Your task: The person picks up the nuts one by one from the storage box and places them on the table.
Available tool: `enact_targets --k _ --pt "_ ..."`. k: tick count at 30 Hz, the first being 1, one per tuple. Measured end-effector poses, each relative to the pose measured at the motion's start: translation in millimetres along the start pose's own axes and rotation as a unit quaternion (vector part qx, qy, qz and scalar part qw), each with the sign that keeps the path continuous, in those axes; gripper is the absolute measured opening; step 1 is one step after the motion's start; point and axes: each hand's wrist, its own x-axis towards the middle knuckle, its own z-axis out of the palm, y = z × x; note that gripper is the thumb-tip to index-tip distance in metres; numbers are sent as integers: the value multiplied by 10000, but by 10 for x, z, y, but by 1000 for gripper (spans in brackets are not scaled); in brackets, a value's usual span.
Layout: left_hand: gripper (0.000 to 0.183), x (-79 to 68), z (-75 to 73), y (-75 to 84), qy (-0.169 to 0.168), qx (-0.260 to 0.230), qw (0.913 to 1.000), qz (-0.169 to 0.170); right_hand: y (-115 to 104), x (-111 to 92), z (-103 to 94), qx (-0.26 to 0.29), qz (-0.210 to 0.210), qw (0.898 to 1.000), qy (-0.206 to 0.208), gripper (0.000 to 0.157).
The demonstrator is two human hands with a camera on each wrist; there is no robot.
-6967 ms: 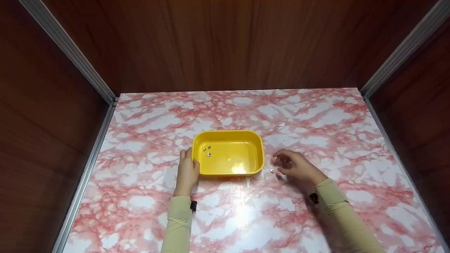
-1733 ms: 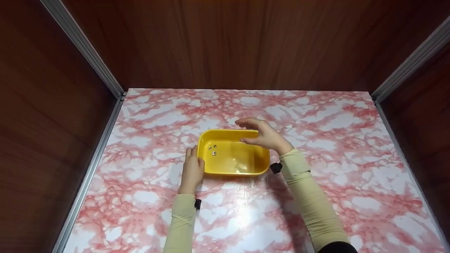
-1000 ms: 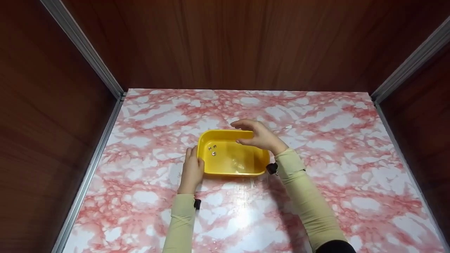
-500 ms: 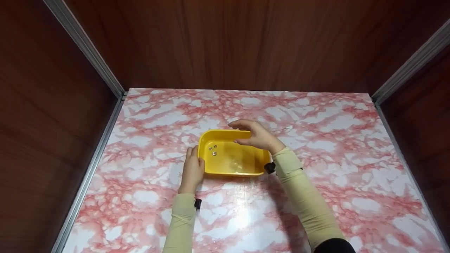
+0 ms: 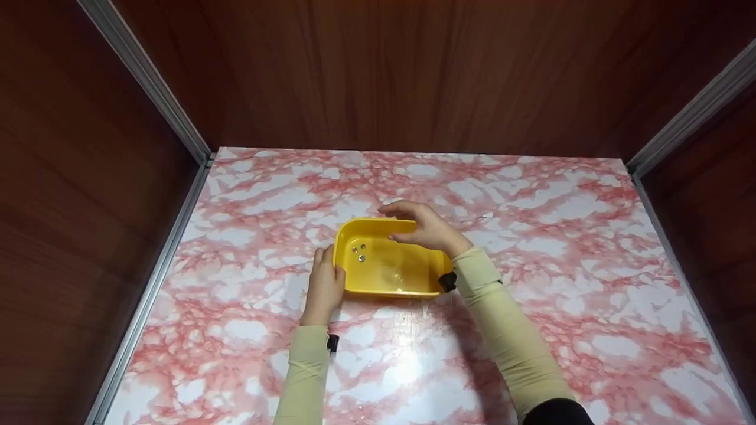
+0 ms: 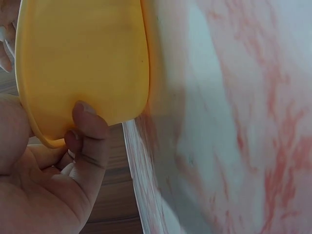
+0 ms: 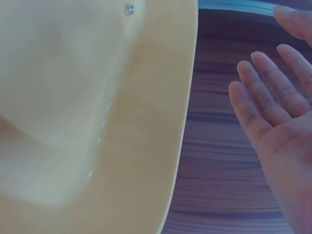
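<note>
A yellow plastic tub (image 5: 390, 268) stands on the table, its inner wall filling much of the right wrist view. My left hand (image 5: 323, 284) grips its left rim; in the left wrist view the thumb and fingers (image 6: 90, 122) pinch the wall. Inside, toward the left end, lie three small shiny silver pieces (image 5: 361, 258), too small to name surely. One silver piece (image 7: 129, 9) shows in the right wrist view. Over the tub's back right part hovers my right hand (image 5: 428, 227), fingers extended and apart, palm bare in the right wrist view. It hides the back right corner.
The table (image 5: 248, 330) has a red and white marbled top. Brown wood-grain panels (image 5: 378, 77) enclose its back and both sides, with metal rails (image 5: 147, 77) at the corners. A black wrist device (image 5: 447, 282) sits near the tub's right rim.
My right hand has moved from the table right of the tub to above it, drifting left lately, its fingers straighter. The silver piece seen on the table earlier is out of sight. Left hand keeps its grip.
</note>
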Motion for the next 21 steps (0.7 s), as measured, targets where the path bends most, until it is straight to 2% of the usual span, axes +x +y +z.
enact_targets --k 15,21 --pt "44 -11 7 -14 34 13 9999 108 96 47 52 -40 -17 10000 -55 49" --pt "44 -11 9 -22 99 91 9997 186 86 79 78 -11 121 9999 -74 48"
